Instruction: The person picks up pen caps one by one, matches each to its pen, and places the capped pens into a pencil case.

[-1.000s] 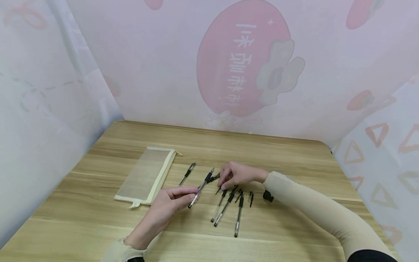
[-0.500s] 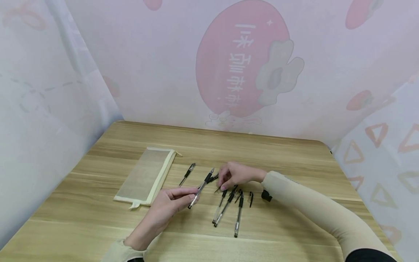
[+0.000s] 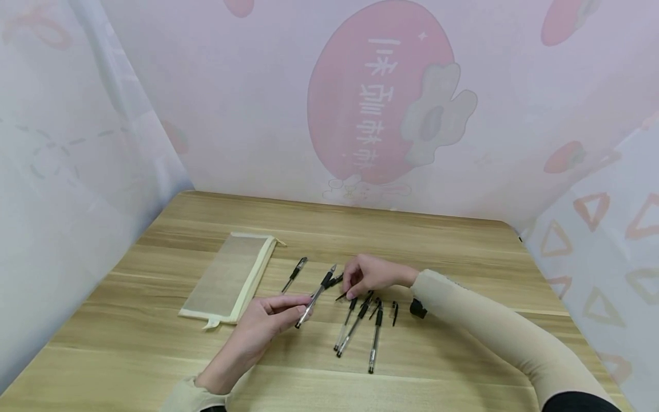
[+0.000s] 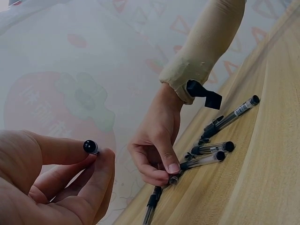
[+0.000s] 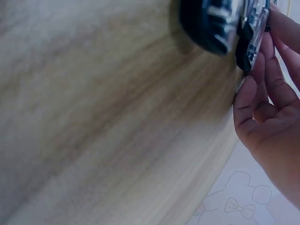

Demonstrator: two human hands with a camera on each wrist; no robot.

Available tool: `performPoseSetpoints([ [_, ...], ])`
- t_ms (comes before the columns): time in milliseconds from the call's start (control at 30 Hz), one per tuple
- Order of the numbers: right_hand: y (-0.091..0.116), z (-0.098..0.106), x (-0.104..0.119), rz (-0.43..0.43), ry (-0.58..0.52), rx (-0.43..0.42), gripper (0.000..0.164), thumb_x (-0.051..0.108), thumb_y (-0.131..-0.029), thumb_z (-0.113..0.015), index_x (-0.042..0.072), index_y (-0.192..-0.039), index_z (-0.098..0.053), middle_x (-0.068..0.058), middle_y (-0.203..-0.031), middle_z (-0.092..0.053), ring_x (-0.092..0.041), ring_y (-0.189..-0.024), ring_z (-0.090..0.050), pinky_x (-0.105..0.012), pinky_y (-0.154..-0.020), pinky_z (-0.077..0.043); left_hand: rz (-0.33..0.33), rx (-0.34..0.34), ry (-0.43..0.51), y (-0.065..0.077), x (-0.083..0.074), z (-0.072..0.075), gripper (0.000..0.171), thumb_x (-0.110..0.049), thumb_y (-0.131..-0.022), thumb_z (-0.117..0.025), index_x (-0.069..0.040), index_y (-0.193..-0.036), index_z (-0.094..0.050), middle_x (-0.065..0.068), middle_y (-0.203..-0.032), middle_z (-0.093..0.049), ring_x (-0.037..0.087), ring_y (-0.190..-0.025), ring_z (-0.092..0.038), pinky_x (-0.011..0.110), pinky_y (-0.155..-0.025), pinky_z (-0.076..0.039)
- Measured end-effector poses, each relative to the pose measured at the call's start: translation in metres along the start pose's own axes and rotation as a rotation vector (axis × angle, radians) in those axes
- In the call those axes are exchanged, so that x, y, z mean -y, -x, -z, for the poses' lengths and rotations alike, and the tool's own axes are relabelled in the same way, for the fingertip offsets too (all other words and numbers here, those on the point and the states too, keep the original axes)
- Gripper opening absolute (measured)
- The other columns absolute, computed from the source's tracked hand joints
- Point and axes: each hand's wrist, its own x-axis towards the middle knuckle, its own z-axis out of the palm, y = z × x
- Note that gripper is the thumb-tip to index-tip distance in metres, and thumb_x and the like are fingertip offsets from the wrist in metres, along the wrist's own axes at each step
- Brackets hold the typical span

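My left hand (image 3: pixel 265 326) pinches an uncapped black gel pen (image 3: pixel 323 286) between thumb and fingers, its tip pointing up and away. In the left wrist view the pen's round black end (image 4: pixel 89 146) faces the camera. Just right of it, my right hand (image 3: pixel 372 272) reaches down with thumb and fingertips together on a small dark pen cap (image 3: pixel 341 296), mostly hidden by the fingers. Below that hand lie several clear-barrelled pens (image 3: pixel 376 337) with black grips. A loose pen cap (image 3: pixel 394 313) lies to their right.
A beige mesh zip pouch (image 3: pixel 251 280) lies flat at the left. Another pen (image 3: pixel 295 273) rests between the pouch and the left hand's pen. A dark pen or cap (image 3: pixel 336 280) lies behind the held pen. Printed fabric (image 3: pixel 247 114) walls the wooden table (image 3: pixel 443 366).
The small cap at the right fingertips has turned slightly, its end now pointing further left. The back end of the pen beneath shifted a little right. The left hand stays nearly still.
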Motion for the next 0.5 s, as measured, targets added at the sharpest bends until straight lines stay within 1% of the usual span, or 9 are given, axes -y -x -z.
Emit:
performPoseSetpoints([
  [133, 0.001, 0.002, 0.002, -0.018, -0.008, -0.007, 0.006, 0.004, -0.086, -0.076, 0.006, -0.090, -0.072, -0.004, -0.089, -0.068, -0.017, -0.075, -0.065, -0.031, -0.067, -0.057, 0.002, 0.001, -0.002, 0.000, 0.000, 0.000, 0.034, -0.005, -0.090, -0.071, 0.011, -0.119, -0.064, 0.018, -0.112, -0.069, 0.023, -0.099, -0.067, 0.027, -0.085, -0.054],
  [333, 0.005, 0.004, 0.008, -0.073, -0.014, -0.044, 0.005, 0.006, -0.088, -0.074, 0.009, -0.091, -0.071, -0.001, -0.089, -0.069, -0.020, -0.080, -0.068, -0.034, -0.070, -0.058, 0.013, -0.002, 0.006, -0.001, 0.001, 0.001, 0.034, -0.005, -0.090, -0.071, 0.010, -0.119, -0.064, 0.020, -0.114, -0.067, 0.025, -0.101, -0.066, 0.029, -0.086, -0.054],
  [400, 0.006, 0.005, 0.010, -0.066, -0.011, -0.062, 0.006, 0.006, -0.088, -0.074, 0.010, -0.090, -0.071, -0.002, -0.088, -0.069, -0.021, -0.080, -0.067, -0.034, -0.071, -0.058, 0.021, -0.008, 0.013, -0.001, 0.001, 0.001, 0.034, -0.005, -0.089, -0.072, 0.010, -0.119, -0.065, 0.019, -0.113, -0.068, 0.025, -0.101, -0.067, 0.029, -0.086, -0.054],
  [467, 0.008, 0.006, 0.013, -0.048, -0.019, -0.076, 0.006, 0.004, -0.089, -0.073, 0.009, -0.090, -0.070, -0.004, -0.089, -0.068, -0.022, -0.080, -0.066, -0.034, -0.072, -0.058, 0.013, -0.001, 0.009, 0.000, 0.001, 0.001, 0.034, -0.005, -0.089, -0.071, 0.010, -0.119, -0.065, 0.018, -0.113, -0.068, 0.025, -0.101, -0.066, 0.029, -0.086, -0.054],
  [500, 0.010, 0.006, 0.016, -0.040, -0.027, -0.086, 0.006, 0.002, -0.089, -0.072, 0.008, -0.089, -0.069, -0.007, -0.089, -0.068, -0.025, -0.080, -0.066, -0.037, -0.072, -0.058, 0.013, -0.001, 0.007, 0.000, 0.001, 0.001, 0.034, -0.005, -0.089, -0.071, 0.010, -0.119, -0.065, 0.018, -0.112, -0.069, 0.025, -0.100, -0.067, 0.029, -0.085, -0.054],
])
